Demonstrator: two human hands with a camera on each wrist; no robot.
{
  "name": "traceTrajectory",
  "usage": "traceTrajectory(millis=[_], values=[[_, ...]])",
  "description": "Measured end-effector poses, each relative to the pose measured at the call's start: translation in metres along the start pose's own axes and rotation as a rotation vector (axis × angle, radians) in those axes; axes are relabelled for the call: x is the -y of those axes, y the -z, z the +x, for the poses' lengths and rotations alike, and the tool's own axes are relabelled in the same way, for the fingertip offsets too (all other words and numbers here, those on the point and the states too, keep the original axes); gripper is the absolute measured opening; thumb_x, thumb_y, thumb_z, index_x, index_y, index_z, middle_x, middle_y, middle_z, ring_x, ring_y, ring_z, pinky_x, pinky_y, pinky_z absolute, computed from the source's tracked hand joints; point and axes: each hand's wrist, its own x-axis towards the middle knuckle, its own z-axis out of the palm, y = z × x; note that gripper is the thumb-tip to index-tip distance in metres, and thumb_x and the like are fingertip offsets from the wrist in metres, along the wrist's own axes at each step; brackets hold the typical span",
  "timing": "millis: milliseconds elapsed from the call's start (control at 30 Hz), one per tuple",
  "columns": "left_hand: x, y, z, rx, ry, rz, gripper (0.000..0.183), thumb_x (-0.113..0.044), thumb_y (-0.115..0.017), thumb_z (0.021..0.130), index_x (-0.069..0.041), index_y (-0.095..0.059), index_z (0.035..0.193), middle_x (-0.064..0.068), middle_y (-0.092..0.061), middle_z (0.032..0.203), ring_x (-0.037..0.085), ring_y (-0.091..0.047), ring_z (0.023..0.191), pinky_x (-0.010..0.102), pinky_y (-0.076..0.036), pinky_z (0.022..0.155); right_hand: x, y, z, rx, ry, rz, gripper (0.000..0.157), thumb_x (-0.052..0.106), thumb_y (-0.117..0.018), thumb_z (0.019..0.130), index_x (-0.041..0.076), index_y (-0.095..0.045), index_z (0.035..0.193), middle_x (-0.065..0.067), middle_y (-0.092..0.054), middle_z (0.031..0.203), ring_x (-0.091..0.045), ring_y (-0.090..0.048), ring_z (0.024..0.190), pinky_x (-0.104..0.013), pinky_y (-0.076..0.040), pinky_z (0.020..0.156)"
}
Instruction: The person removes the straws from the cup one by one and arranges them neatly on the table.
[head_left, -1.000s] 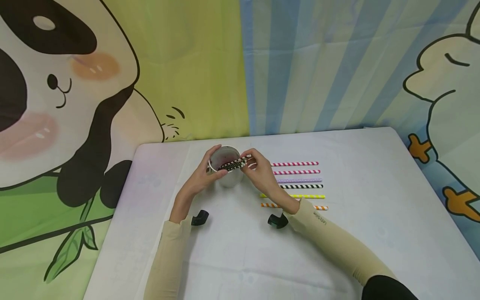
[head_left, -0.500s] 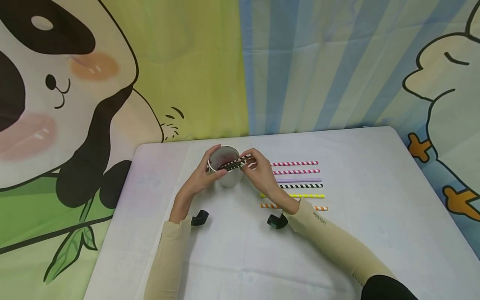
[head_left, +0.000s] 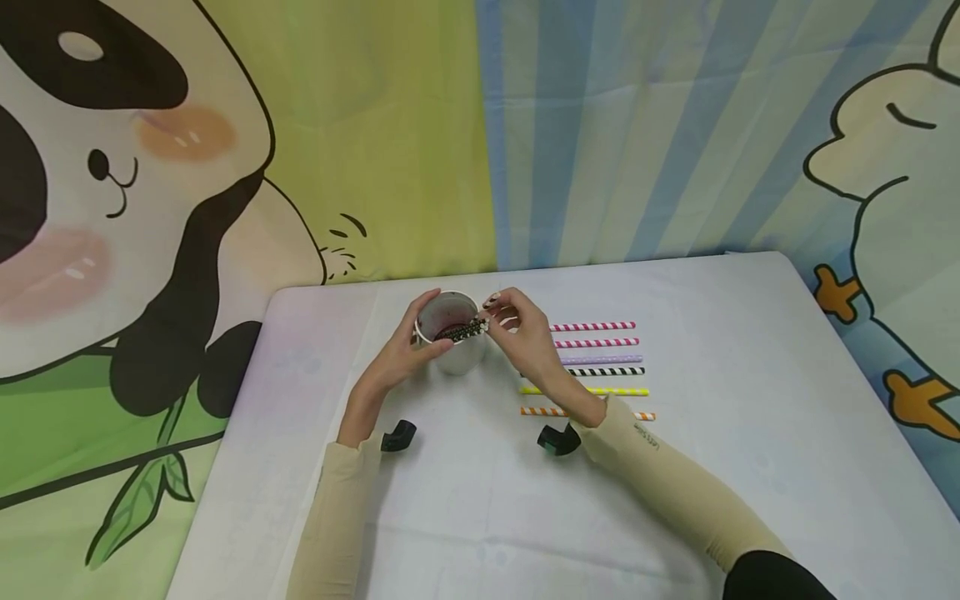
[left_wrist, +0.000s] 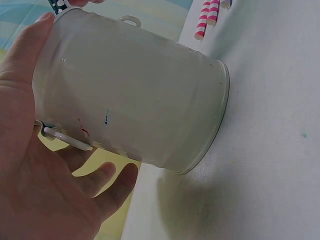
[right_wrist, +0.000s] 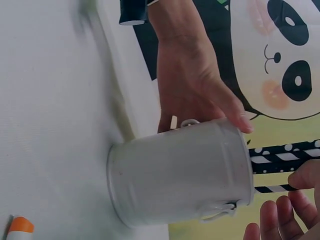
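Observation:
A small whitish metal bucket point(head_left: 462, 362) with side lugs is tilted, its mouth towards the head camera. My left hand point(head_left: 401, 354) grips it at the mouth, thumb point(left_wrist: 30, 55) at the rim and fingers along the far side. Black straws with white dots and stripes point(head_left: 467, 331) stick out over the rim towards my right hand point(head_left: 527, 343). In the right wrist view, a black-and-white striped straw point(right_wrist: 272, 189) stands a little apart from the bundle, its outer end between my right thumb and fingers. Their lower ends are hidden inside the bucket.
Several paper straws lie in parallel rows right of the bucket, among them a pink striped straw point(head_left: 596, 327), a yellow straw point(head_left: 618, 392) and an orange striped straw point(head_left: 543, 412). My right forearm crosses over them. A printed curtain point(head_left: 420, 167) hangs behind the white table point(head_left: 480, 517).
My right hand has moved slightly right and up, drawing away from the straw bundle with a striped straw at its fingertips. My left hand and the bucket have stayed in place.

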Motion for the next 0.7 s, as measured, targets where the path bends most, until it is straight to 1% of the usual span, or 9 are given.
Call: traceTrajectory(millis=[67,200,333,433,567,700], values=[[-0.001,0.0,0.0,0.0,-0.002,0.0,0.082,-0.013,-0.069,0.094,-0.023,-0.022,0.16,0.009,-0.022,0.165,0.032,-0.019,0.152,0.064,-0.015,0.119,0.004,0.001,0.001,-0.007,0.002,0.004,0.014,0.01,-0.068,0.095,0.003,-0.063,0.107,-0.014,-0.067,0.108,-0.026,-0.065,0.096,-0.037,-0.051,0.081],[-0.001,0.0,0.0,-0.002,-0.001,-0.005,0.082,-0.013,-0.069,0.094,-0.024,-0.021,0.16,0.008,-0.022,0.165,0.031,-0.018,0.152,0.063,-0.015,0.12,0.014,0.005,0.001,-0.01,-0.002,0.03,0.017,0.009,-0.066,0.096,-0.001,-0.062,0.109,-0.018,-0.066,0.11,-0.032,-0.064,0.098,-0.041,-0.05,0.082],[0.0,0.0,0.001,-0.001,0.003,-0.01,0.082,-0.013,-0.069,0.094,-0.025,-0.022,0.16,0.007,-0.022,0.165,0.03,-0.018,0.153,0.063,-0.014,0.12,0.038,0.013,-0.001,0.001,0.007,0.06,0.018,0.006,-0.064,0.097,-0.005,-0.061,0.11,-0.02,-0.064,0.11,-0.035,-0.062,0.099,-0.042,-0.05,0.084],[0.001,0.0,0.001,0.0,0.005,-0.009,0.081,-0.014,-0.069,0.094,-0.025,-0.022,0.16,0.007,-0.022,0.165,0.03,-0.018,0.153,0.063,-0.014,0.12,0.055,0.02,-0.004,0.001,0.02,0.079,0.017,0.005,-0.063,0.097,-0.006,-0.06,0.109,-0.02,-0.064,0.109,-0.034,-0.062,0.099,-0.039,-0.05,0.084],[0.001,-0.001,0.001,0.0,-0.001,-0.008,0.082,-0.014,-0.069,0.094,-0.023,-0.021,0.16,0.008,-0.022,0.165,0.031,-0.018,0.152,0.063,-0.014,0.12,0.063,0.024,-0.005,-0.008,0.034,0.093,0.017,0.004,-0.063,0.097,-0.006,-0.06,0.11,-0.021,-0.063,0.109,-0.034,-0.062,0.1,-0.036,-0.049,0.084],[0.001,-0.001,0.001,-0.001,-0.002,-0.01,0.081,-0.012,-0.069,0.094,-0.022,-0.022,0.16,0.01,-0.021,0.165,0.032,-0.019,0.152,0.063,-0.015,0.119,0.068,0.028,-0.005,-0.014,0.063,0.109,0.017,0.003,-0.062,0.097,-0.008,-0.06,0.11,-0.023,-0.063,0.108,-0.035,-0.061,0.099,-0.036,-0.049,0.084]])
